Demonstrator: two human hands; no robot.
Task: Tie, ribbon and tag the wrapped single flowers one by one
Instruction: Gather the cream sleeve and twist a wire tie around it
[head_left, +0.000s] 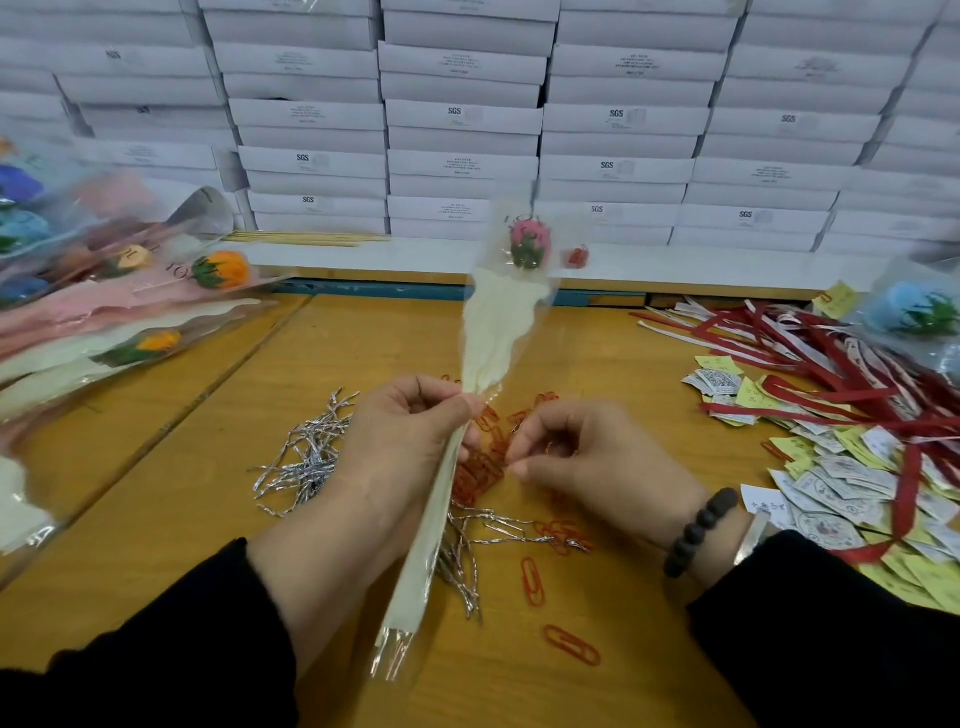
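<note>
Here the left hand (410, 441) is pinching the wrapped flower (488, 332) at its neck, above the desk (156, 493), while the right hand (582, 457) is pinching something small I cannot identify over the red clips (483, 467). No tie, ribbon or tag is showing on it yet. Its long axis is running away from the person, pink bloom far and up.

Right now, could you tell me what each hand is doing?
Left hand: closed on the wrapped flower.
Right hand: fingers pinched together over the paper clips; what it holds cannot be told.
</note>
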